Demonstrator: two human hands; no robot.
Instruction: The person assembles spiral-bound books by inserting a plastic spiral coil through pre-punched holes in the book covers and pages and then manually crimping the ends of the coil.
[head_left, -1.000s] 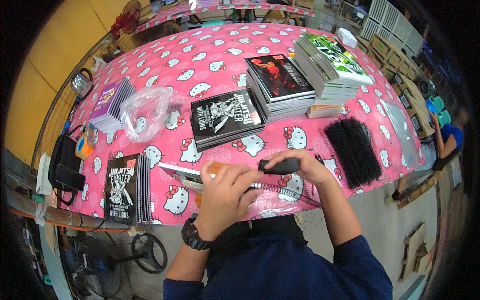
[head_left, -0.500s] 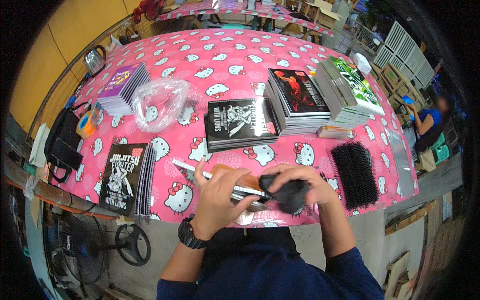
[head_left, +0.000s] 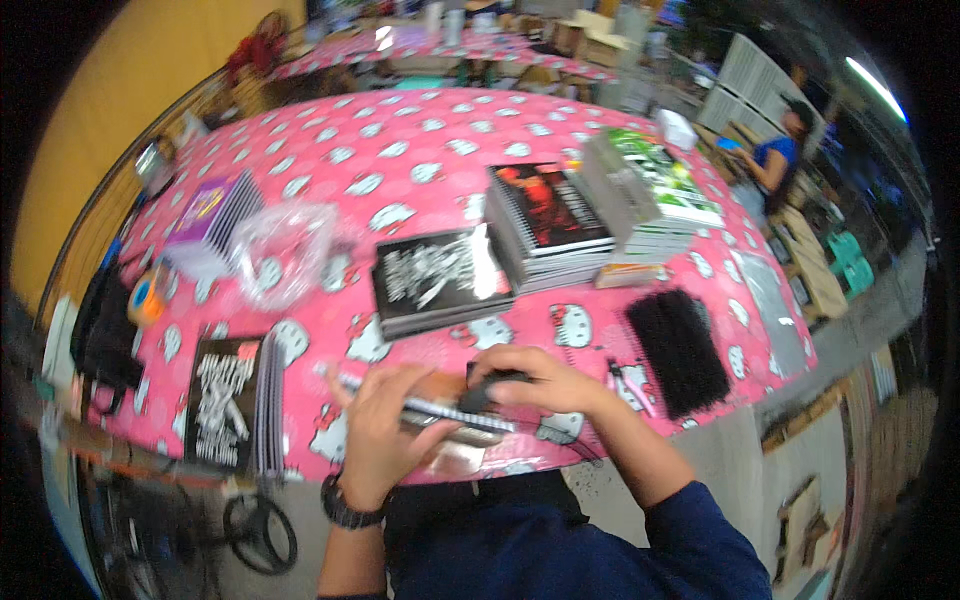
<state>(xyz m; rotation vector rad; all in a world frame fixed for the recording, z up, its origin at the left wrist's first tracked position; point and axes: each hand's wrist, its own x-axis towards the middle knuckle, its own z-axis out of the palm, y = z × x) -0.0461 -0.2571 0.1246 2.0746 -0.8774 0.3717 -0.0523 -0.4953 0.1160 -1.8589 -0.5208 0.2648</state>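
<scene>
Glossy pink tablecloth (head_left: 450, 200) with white cat faces | left hand (head_left: 385, 425): clamped on thin pad with white punched edge (head_left: 450, 412), near cloth's front | right hand (head_left: 530, 375): curled around small blurred black object (head_left: 485, 391) at pad | black wire-coil bundle (head_left: 678, 352) to right

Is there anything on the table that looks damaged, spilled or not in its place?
Nothing looks clearly damaged or spilled, though the picture is blurred. Only the clear plastic bag stands out: it lies crumpled and loose beside the stacked purple books.
</scene>
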